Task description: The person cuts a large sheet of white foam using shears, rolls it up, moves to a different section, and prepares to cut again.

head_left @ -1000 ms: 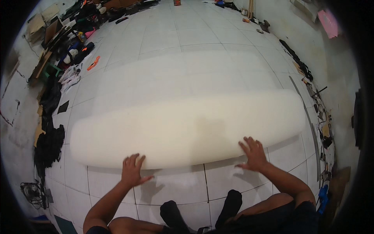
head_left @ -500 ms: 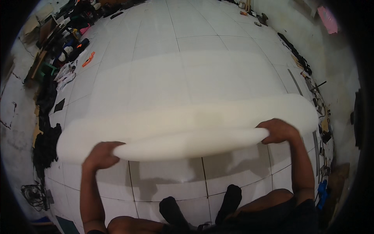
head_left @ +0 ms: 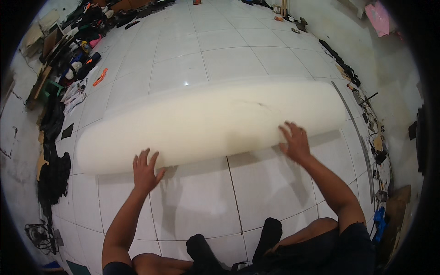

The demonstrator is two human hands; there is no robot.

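A long, thick cream-white roll, which looks like soft foam sheet (head_left: 201, 121), lies crosswise on the floor in front of me. Its right end sits farther away than its left. A faint dark crease marks its upper right part. At its near edge on the left is my left hand (head_left: 145, 172), fingers spread and thumb out, gripping nothing. Toward the right end my right hand (head_left: 295, 143) is open too, fingertips over the near side of the roll. Whether the fingertips touch the foam I cannot tell. My feet in dark socks (head_left: 201, 250) are below.
White tiles (head_left: 197, 201) form the floor. Mixed clutter and dark cloth (head_left: 55, 169) line the left wall. An orange item (head_left: 100, 77) lies near it. Along the right run a grey strip (head_left: 353, 110), tools and cables, and a blue object (head_left: 379, 224).
Both hands have let go of the foam's near edge and opened. The loose folded edge is now part of one fuller roll, and less sheet shows spread beyond it.
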